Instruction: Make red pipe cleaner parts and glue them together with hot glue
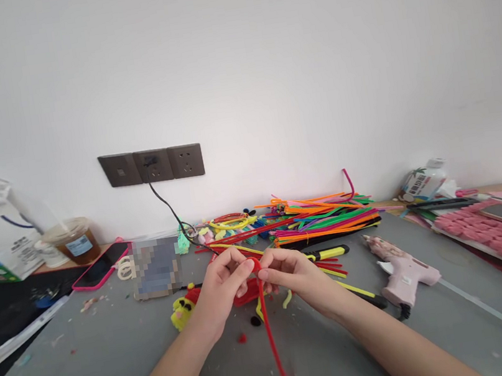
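Between my two hands, over the middle of the table, is a red pipe cleaner. Its top end is bent at my fingertips, and the long tail hangs down toward me. My left hand pinches the bent end between thumb and fingers. From the other side, my right hand pinches the same pipe cleaner just beside it. Behind my left hand lies a yellow and red fuzzy figure, partly hidden by that hand. Small black and red bits and a short yellow piece lie below the hands.
Bundles of coloured pipe cleaners lie along the wall. On the right are a pink glue gun with a glue stick and a pink textured mat. A yellow-black cutter, a phone and a drink cup are also around.
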Motion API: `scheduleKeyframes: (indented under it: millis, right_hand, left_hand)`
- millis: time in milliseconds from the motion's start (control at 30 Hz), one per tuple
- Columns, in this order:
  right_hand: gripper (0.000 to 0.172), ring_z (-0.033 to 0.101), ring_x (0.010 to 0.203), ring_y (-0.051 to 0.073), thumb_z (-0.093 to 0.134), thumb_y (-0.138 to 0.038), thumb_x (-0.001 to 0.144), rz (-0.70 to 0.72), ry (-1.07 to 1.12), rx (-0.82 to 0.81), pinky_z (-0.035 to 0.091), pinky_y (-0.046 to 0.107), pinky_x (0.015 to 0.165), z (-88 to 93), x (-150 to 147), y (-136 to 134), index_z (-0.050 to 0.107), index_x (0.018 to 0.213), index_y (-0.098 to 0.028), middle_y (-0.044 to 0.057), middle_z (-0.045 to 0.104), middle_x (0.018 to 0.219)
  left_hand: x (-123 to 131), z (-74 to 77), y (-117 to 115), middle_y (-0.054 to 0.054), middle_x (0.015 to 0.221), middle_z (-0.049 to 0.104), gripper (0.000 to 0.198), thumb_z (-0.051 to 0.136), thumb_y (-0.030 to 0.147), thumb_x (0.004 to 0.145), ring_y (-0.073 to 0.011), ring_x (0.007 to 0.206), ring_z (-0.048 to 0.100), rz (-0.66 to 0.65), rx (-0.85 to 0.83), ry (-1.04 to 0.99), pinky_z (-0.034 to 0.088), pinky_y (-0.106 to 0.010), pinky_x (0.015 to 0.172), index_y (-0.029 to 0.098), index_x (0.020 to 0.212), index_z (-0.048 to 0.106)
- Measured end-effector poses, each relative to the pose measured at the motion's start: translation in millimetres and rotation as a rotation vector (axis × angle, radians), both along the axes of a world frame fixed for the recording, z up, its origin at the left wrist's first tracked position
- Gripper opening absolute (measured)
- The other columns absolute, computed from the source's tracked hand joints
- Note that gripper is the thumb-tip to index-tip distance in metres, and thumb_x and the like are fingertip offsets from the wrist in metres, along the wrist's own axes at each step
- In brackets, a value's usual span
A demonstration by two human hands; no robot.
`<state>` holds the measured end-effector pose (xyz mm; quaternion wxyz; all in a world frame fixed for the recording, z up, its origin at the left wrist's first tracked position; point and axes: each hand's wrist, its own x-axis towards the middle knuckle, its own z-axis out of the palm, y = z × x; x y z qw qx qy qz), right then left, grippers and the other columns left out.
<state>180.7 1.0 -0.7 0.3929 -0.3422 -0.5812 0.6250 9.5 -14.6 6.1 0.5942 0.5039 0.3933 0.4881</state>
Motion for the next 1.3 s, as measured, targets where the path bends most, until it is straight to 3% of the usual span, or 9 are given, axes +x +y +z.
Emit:
scheduleKeyframes:
  millis: [200, 667, 900, 1133, 1300]
  right_hand:
    - [0.037, 0.058, 0.061, 0.012, 0.081, -0.05, 0.071, 0.01, 0.021, -0.018, 0.042, 0.024, 0.057, -6.6, -4.4, 0.1, 0.062, 0.071, -0.018, -0.001, 0.066, 0.066]
    - [0.035, 0.053, 0.064, 0.012, 0.075, -0.051, 0.078, -0.077, 0.076, 0.044, 0.044, 0.025, 0.064, -1.9, -4.0, -3.7, 0.062, 0.073, -0.019, -0.003, 0.057, 0.067]
    - [0.037, 0.049, 0.065, 0.012, 0.075, -0.05, 0.078, 0.081, -0.046, 0.043, 0.039, 0.025, 0.063, 4.3, 8.0, 2.9, 0.059, 0.069, -0.018, -0.003, 0.053, 0.067]
    - [0.044, 0.039, 0.055, 0.008, 0.076, -0.054, 0.075, 0.109, -0.135, 0.076, 0.028, 0.023, 0.052, 0.1, 4.4, 3.4, 0.054, 0.065, -0.017, -0.005, 0.049, 0.06]
    - [0.043, 0.05, 0.052, 0.008, 0.079, -0.054, 0.071, 0.058, -0.125, 0.024, 0.039, 0.022, 0.053, 4.6, 4.9, 3.8, 0.058, 0.069, -0.017, -0.005, 0.056, 0.059]
  left_hand:
    - [2.9, -0.8, -1.5, 0.006, 0.059, 0.046, 0.04, 0.074, 0.048, 0.077, -0.007, 0.053, 0.036, -0.001, 0.001, -0.031, 0.028, -0.021, 0.052, 0.018, 0.068, 0.049]
    - [1.5, -3.3, 0.0, 0.006, 0.063, 0.043, 0.038, 0.069, 0.05, 0.082, -0.0073, 0.054, 0.036, -0.012, 0.053, 0.046, 0.027, -0.023, 0.052, 0.017, 0.072, 0.054]
    - [-9.9, 4.1, 6.7, 0.001, 0.071, 0.059, 0.033, 0.07, 0.048, 0.081, -0.0088, 0.055, 0.047, -0.094, 0.091, 0.267, 0.037, -0.023, 0.055, 0.015, 0.086, 0.065]
    - [-10.0, -1.3, 7.2, 0.001, 0.065, 0.059, 0.028, 0.068, 0.041, 0.082, -0.0093, 0.055, 0.046, -0.084, 0.161, 0.368, 0.037, -0.023, 0.055, 0.015, 0.072, 0.066]
    - [-8.8, -1.4, 7.2, 0.004, 0.053, 0.05, 0.035, 0.072, 0.046, 0.077, -0.0088, 0.052, 0.04, 0.01, 0.085, 0.251, 0.03, -0.023, 0.052, 0.014, 0.066, 0.064]
